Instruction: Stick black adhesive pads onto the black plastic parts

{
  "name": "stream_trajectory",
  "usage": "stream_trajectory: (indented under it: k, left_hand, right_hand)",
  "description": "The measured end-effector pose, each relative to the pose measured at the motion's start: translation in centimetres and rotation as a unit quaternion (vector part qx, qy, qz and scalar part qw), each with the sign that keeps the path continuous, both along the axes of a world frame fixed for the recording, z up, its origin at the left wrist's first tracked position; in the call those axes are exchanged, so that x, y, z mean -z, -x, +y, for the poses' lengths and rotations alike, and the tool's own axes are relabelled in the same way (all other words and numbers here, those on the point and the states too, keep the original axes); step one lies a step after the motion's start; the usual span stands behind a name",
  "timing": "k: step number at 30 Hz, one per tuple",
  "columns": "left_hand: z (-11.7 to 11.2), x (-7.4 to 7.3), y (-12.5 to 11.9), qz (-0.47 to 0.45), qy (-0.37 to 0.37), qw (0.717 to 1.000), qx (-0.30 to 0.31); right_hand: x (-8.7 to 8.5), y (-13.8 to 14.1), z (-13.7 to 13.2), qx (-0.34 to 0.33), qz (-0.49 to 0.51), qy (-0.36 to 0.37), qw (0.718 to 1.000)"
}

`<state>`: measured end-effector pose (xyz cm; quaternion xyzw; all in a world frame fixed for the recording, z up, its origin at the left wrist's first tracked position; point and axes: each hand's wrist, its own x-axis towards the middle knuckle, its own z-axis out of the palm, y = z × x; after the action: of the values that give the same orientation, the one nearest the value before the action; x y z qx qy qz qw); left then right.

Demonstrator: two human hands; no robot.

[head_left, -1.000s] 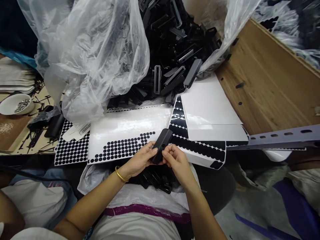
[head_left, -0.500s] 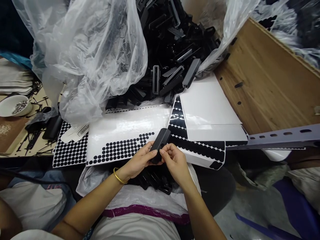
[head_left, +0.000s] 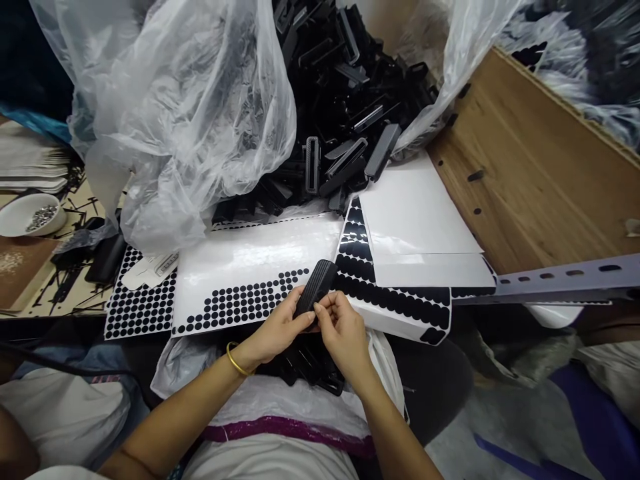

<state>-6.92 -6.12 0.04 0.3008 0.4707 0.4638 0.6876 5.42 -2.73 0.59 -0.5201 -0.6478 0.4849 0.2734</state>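
My left hand [head_left: 280,328] grips a long black plastic part [head_left: 317,285] with a ribbed, carbon-like face and rounded ends. The part slants up to the right, above the front edge of the table. At its lower right edge my right hand [head_left: 345,333] is closed, thumb and curled fingers pinching there. Whether a small sticker sits between those fingers is hidden. Just behind the hands lies a white sheet of round black stickers [head_left: 250,299], partly used up. Below them, an open white bag [head_left: 240,400] on the lap holds more black parts [head_left: 313,365].
A large heap of black parts [head_left: 345,100] spills from a clear plastic bag [head_left: 200,113]. White backing sheets [head_left: 420,220] lie on more dot stickers at right, beside a wooden board [head_left: 540,167] and a slotted metal rail [head_left: 575,272]. A bowl of small metal pieces [head_left: 35,215] stands left.
The black part has shifted slightly left and turned, so the dark round spot near my right thumb no longer shows. My right hand has moved left with it.
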Motion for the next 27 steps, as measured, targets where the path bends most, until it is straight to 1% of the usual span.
stream_trajectory:
  k: [2,3,4,5,7,8,9,10,11,12,13,14,15,16,17,18,20,22,25,27]
  left_hand:
    - [-0.4,-0.2,0.4,0.002,0.0,1.0,0.006]
    - [-0.7,-0.4,0.8,0.006,-0.004,1.0,0.026]
    - [-0.9,-0.7,1.4,0.017,-0.014,0.998,0.062]
    - [-1.1,-1.0,2.1,0.034,-0.027,0.993,0.112]
    - [-1.1,-1.7,3.7,0.094,-0.065,0.971,0.209]
    - [-0.6,-1.9,4.5,0.137,-0.086,0.96,0.228]
    - [0.1,-2.0,5.3,0.188,-0.109,0.953,0.211]
    - [1.3,-1.9,6.0,0.252,-0.132,0.945,0.161]
    - [2.7,-1.8,6.7,0.322,-0.156,0.93,0.083]
    - [4.4,-1.6,7.3,0.39,-0.181,0.903,0.002]
    - [6.3,-1.3,7.9,0.461,-0.196,0.864,-0.057]
    - [8.3,-1.1,8.5,0.53,-0.199,0.82,-0.089]
    - [10.1,-0.9,9.0,0.589,-0.19,0.778,-0.109]
    - [11.6,-0.7,9.5,0.633,-0.185,0.744,-0.107]
    - [12.9,-0.5,9.9,0.662,-0.189,0.719,-0.1]
    - [13.7,-0.5,10.2,0.679,-0.193,0.702,-0.094]
    - [14.2,-0.4,10.6,0.693,-0.208,0.686,-0.084]
    - [13.3,-0.5,10.6,0.689,-0.221,0.685,-0.088]
    - [10.5,-0.9,10.2,0.659,-0.244,0.704,-0.104]
    - [8.6,-1.3,9.7,0.621,-0.26,0.728,-0.131]
  right_hand:
    - [-0.1,-0.5,-0.1,0.033,-0.031,-0.04,0.998]
    - [-0.3,-0.9,0.0,0.059,-0.034,-0.058,0.996]
    - [-0.5,-1.4,0.3,0.089,-0.029,-0.074,0.993]
    - [-0.7,-2.0,0.5,0.118,-0.019,-0.088,0.989]
    - [-1.0,-3.2,1.2,0.151,0.005,-0.106,0.983]
    - [-1.1,-3.6,1.5,0.157,0.012,-0.111,0.981]
    - [-1.2,-3.8,1.7,0.155,0.015,-0.112,0.981]
    - [-1.2,-3.9,1.8,0.147,0.012,-0.112,0.983]
    - [-1.2,-3.7,1.8,0.133,0.005,-0.11,0.985]
    - [-1.1,-3.4,1.7,0.113,-0.004,-0.106,0.988]
    - [-1.0,-3.0,1.6,0.09,-0.015,-0.103,0.991]
    - [-0.8,-2.4,1.5,0.065,-0.026,-0.1,0.993]
    - [-0.7,-1.8,1.4,0.038,-0.038,-0.097,0.994]
    - [-0.5,-1.2,1.3,0.012,-0.051,-0.098,0.994]
    - [-0.4,-0.7,1.3,-0.014,-0.067,-0.1,0.993]
    - [-0.2,-0.1,1.4,-0.036,-0.087,-0.107,0.99]
    - [0.2,0.9,1.7,-0.063,-0.135,-0.13,0.98]
    - [0.7,1.8,2.3,-0.065,-0.186,-0.156,0.968]
    - [1.3,3.0,3.4,-0.055,-0.248,-0.166,0.953]
    - [1.6,3.5,4.2,-0.055,-0.271,-0.15,0.949]
